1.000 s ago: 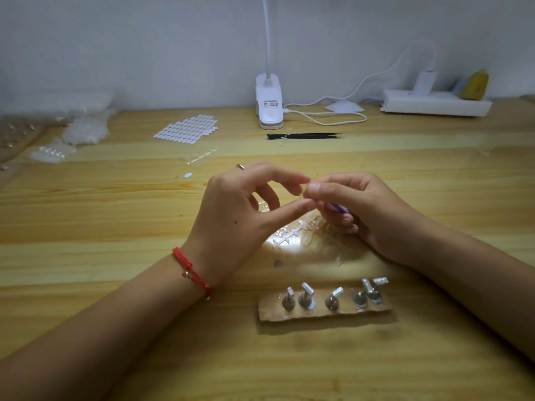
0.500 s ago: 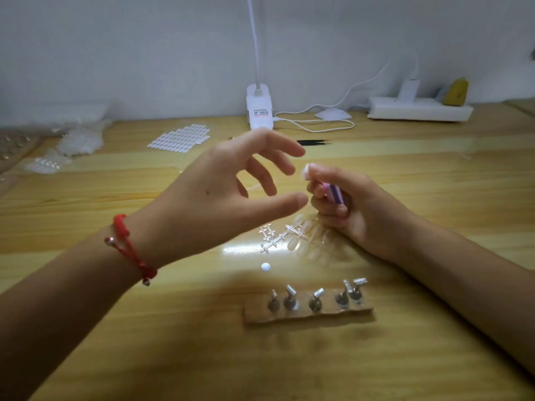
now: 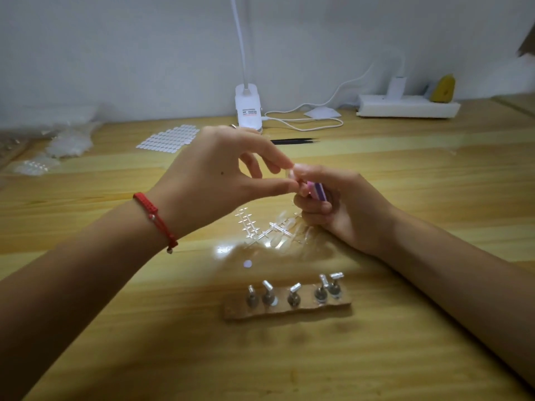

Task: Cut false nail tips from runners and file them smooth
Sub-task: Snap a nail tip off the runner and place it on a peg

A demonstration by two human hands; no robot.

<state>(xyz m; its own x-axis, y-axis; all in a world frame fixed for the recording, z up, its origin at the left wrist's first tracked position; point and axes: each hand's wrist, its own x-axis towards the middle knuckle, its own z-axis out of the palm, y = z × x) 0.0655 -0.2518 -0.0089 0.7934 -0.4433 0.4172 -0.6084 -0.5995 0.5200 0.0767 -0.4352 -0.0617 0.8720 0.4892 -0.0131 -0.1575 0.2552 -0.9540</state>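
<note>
Above the table's middle, my left hand (image 3: 220, 175) pinches a small clear nail tip (image 3: 287, 172) between thumb and forefinger. My right hand (image 3: 338, 209) meets it fingertip to fingertip and grips a pink-and-purple nail file (image 3: 316, 190) in its curled fingers. Clear plastic runners with nail tips (image 3: 269, 230) lie on the table just below both hands. A cardboard strip with several metal nail stands (image 3: 289, 299) sits nearer to me.
A white clip lamp (image 3: 247, 108) stands at the back with its cable, and black tweezers (image 3: 292, 141) lie in front of it. A sheet of white stickers (image 3: 168, 138) lies back left, a white power strip (image 3: 405, 107) back right. Clear plastic bags (image 3: 66, 140) lie far left.
My left hand had opened and lifted away from the right; now it is back at the right fingertips, pinching the nail tip. The view shifted slightly.
</note>
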